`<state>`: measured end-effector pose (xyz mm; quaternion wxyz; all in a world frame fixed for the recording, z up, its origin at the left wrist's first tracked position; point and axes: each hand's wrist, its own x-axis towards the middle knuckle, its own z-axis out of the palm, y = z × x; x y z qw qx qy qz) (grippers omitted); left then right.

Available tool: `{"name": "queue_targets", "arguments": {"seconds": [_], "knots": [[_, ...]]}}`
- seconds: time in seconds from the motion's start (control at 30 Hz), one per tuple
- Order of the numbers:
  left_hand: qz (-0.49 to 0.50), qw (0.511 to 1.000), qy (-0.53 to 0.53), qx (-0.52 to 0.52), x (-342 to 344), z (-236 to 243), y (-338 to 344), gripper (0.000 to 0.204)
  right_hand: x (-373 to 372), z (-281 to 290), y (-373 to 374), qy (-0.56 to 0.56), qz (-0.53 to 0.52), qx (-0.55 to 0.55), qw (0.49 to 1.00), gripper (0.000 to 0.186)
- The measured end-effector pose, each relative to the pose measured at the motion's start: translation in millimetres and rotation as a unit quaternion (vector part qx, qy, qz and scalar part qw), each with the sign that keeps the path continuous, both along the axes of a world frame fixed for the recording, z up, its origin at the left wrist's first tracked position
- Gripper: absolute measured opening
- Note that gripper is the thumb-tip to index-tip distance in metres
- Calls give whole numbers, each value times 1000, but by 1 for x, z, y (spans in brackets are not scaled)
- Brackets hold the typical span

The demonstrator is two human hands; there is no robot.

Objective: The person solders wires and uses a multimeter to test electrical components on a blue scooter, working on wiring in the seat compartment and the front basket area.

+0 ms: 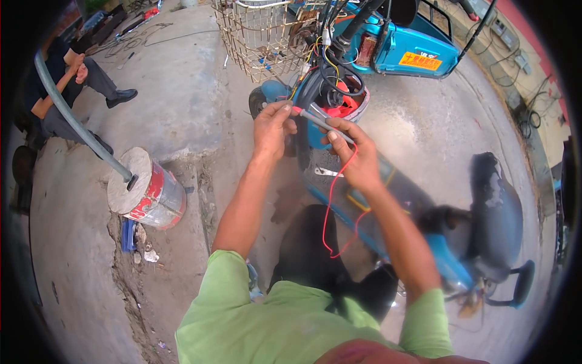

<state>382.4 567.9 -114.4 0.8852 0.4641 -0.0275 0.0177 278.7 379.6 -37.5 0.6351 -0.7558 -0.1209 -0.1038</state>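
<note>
My right hand (354, 155) grips a grey, pen-like test probe (323, 125) with a red end pointing left. A thin red lead (328, 209) runs from its rear, hangs in a loop and passes under my right forearm. My left hand (273, 128) is closed in a pinch right by the probe's red end; what lies between its fingertips is too small to make out. Just beyond both hands is the opened front of a blue electric scooter (317, 138), with loose coloured wires (326, 50) and a red part (344, 104) inside.
A metal spanner (328, 173) lies on the scooter's footboard, ahead of its dark seat (497, 206). A rusty wire basket (254, 36) is beyond my hands. To the left stands a red and white bucket (159, 197) with a grey pole (79, 124); a seated person (73, 91) is behind it.
</note>
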Motion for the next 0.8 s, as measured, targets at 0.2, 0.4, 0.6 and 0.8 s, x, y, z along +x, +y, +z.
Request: {"name": "queue_targets", "arguments": {"seconds": [0.2, 0.4, 0.6, 0.8], "knots": [[-15, 1000, -10, 7, 0, 3, 9, 19, 24, -9, 7, 23, -1, -28, 999, 32], [-63, 997, -16, -42, 1, 1, 19, 18, 34, -29, 7, 39, -15, 0, 999, 28], [-61, 998, -12, -29, -2, 2, 21, 19, 33, -43, 11, 44, -41, 8, 998, 28], [-45, 998, -22, -23, 1, 4, 24, 21, 26, -29, 20, 35, -69, -92, 993, 26]]}}
